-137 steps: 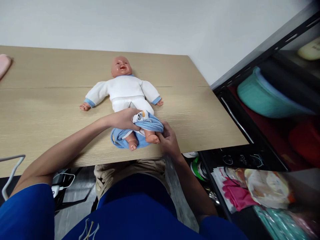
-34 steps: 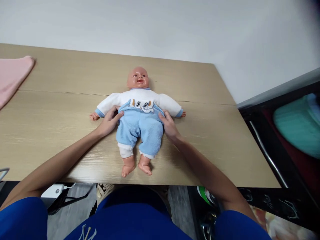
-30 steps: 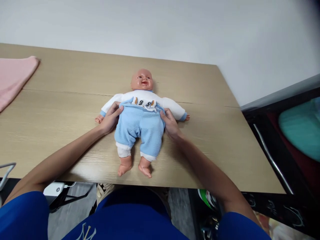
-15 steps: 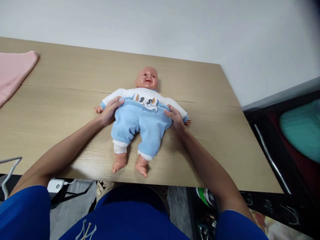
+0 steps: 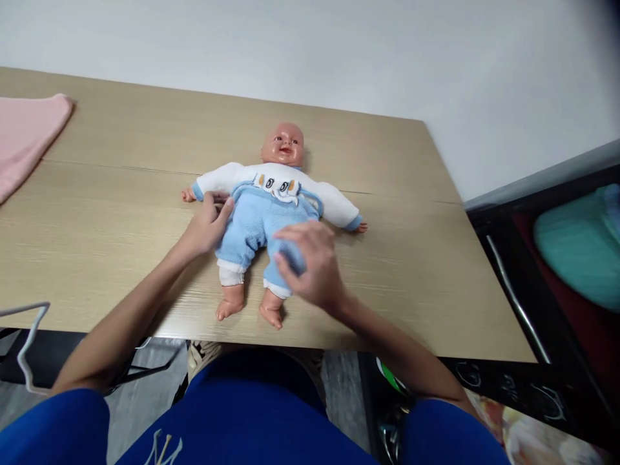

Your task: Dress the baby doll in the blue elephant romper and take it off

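A baby doll [image 5: 283,145] lies on its back on the wooden table, arms spread, bare feet toward me. It wears a white and blue top [image 5: 278,184] with an embroidered animal face, and fluffy blue trousers [image 5: 252,216] with white cuffs. My left hand [image 5: 209,223] is at the trousers' waist on the left side, thumb apart from the bent fingers, with nothing seen in it. Over the doll's leg on the right hovers my right hand [image 5: 312,261], somewhat blurred, its thumb and fingers apart and holding nothing visible.
A pink cloth [image 5: 29,139] lies at the table's far left. The table [image 5: 411,271] meets a pale wall behind. Dark furniture with a teal object [image 5: 578,248] stands to the right. A white cable-like thing [image 5: 29,342] crosses the near left edge.
My right hand has left the trousers' waist and moved down and inward over the leg. My left hand has eased slightly outward from the waist. The top's lower part lies flatter at the waistband.
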